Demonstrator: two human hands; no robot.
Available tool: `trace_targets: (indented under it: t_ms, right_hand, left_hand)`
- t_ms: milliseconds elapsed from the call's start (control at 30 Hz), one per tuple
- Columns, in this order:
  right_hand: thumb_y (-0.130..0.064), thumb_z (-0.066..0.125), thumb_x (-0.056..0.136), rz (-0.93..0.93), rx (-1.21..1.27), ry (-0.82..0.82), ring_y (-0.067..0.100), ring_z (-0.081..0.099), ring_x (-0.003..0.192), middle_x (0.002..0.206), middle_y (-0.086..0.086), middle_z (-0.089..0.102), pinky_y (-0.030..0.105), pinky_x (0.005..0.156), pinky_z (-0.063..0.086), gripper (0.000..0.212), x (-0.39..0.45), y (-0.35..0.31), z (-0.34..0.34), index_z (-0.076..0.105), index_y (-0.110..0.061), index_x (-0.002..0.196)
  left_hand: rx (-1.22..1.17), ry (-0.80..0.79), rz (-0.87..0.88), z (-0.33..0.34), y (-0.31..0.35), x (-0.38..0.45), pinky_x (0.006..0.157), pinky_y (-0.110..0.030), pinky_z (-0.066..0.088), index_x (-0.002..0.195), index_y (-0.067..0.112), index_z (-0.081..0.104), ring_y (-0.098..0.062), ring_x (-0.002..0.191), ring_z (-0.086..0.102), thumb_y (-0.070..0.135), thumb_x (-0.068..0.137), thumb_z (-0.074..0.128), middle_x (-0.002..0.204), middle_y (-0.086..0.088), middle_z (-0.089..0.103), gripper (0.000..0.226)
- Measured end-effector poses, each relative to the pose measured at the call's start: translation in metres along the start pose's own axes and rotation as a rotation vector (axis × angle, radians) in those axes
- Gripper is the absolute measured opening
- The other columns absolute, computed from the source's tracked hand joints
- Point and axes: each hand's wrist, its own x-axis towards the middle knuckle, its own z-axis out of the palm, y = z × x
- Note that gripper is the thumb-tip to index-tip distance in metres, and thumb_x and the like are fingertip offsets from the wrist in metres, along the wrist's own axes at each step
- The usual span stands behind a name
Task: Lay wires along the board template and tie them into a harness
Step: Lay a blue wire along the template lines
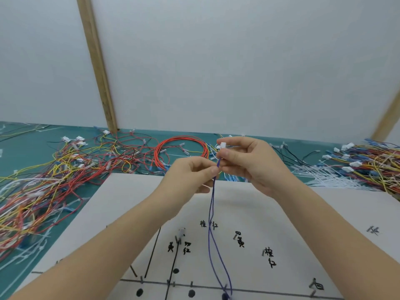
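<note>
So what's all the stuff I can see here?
blue wire: one, doubled, hanging from the hands down to the board
white connector: one, at the right hand's fingertips
board template: one, white, black lines and writing, nearest the camera
pegs: several, grey, standing on the board
wire piles: two, red, yellow, blue, black, left and right on the mat
red wire coil: one, behind the hands
green mat: one, under everything
left hand: pinches the blue wire
right hand: holds the connector
</note>
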Motion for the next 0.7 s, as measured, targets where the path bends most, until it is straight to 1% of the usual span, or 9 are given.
trace_targets:
  t_ms: [67,133,300,400,500,567,700]
  right_hand:
    - [0.001,0.064,0.081,-0.018,-0.02,-0.004,0.01,0.065,0.054,0.06,-0.002,0.067,0.018,0.056,0.055,0.017,0.004,0.003,0.002,0.068,-0.014,0.088]
    - [0.002,0.064,0.081,-0.017,-0.049,-0.029,0.009,0.064,0.055,0.06,-0.003,0.065,0.018,0.057,0.054,0.018,0.005,0.008,0.002,0.068,-0.014,0.09]
    - [0.006,0.058,0.082,0.042,0.005,-0.164,0.011,0.067,0.065,0.077,0.007,0.066,0.018,0.06,0.053,0.024,0.006,0.01,-0.005,0.067,-0.009,0.099]
    - [0.007,0.056,0.084,0.06,0.029,-0.187,0.009,0.066,0.063,0.076,0.004,0.07,0.017,0.059,0.053,0.024,0.006,0.012,-0.006,0.066,-0.009,0.099]
    - [0.005,0.054,0.085,0.09,0.102,-0.151,0.007,0.065,0.06,0.075,0.003,0.07,0.016,0.056,0.052,0.021,0.007,0.014,-0.006,0.064,-0.009,0.095]
    - [0.004,0.051,0.087,0.106,0.178,-0.095,0.005,0.063,0.057,0.071,0.001,0.07,0.015,0.054,0.052,0.018,0.009,0.013,-0.007,0.063,-0.009,0.093]
    - [0.003,0.045,0.091,0.105,0.418,0.114,0.004,0.058,0.048,0.062,0.001,0.067,0.012,0.046,0.048,0.017,0.016,0.007,-0.018,0.058,-0.007,0.086]
  left_hand:
    - [-0.108,0.019,-0.024,0.001,-0.005,-0.001,0.053,-0.016,0.05,0.072,0.014,0.064,-0.004,0.051,0.057,0.005,0.087,0.057,0.058,0.007,0.062,0.02]
    - [-0.18,-0.012,-0.062,0.001,-0.012,-0.004,0.052,-0.016,0.051,0.072,0.012,0.063,-0.006,0.052,0.06,0.004,0.088,0.055,0.061,0.003,0.065,0.02]
    - [-0.35,-0.088,-0.18,-0.001,-0.014,-0.007,0.05,-0.019,0.052,0.077,0.011,0.058,-0.01,0.054,0.065,0.008,0.092,0.048,0.06,0.002,0.066,0.018]
    - [-0.446,-0.115,-0.23,0.001,-0.012,-0.006,0.048,-0.021,0.051,0.086,0.011,0.056,-0.014,0.052,0.064,0.011,0.095,0.041,0.058,-0.001,0.064,0.018]
    - [-0.523,-0.189,-0.267,-0.001,-0.009,-0.007,0.045,-0.02,0.049,0.087,0.012,0.056,-0.014,0.048,0.061,0.013,0.095,0.038,0.061,-0.002,0.065,0.02]
    - [-0.544,-0.265,-0.271,-0.002,-0.008,-0.009,0.044,-0.019,0.047,0.084,0.014,0.052,-0.012,0.047,0.058,0.016,0.095,0.037,0.063,-0.002,0.065,0.019]
    - [-0.486,-0.396,-0.291,-0.001,-0.007,-0.014,0.044,-0.019,0.046,0.081,0.014,0.046,-0.009,0.044,0.055,0.014,0.097,0.031,0.061,0.0,0.063,0.022]
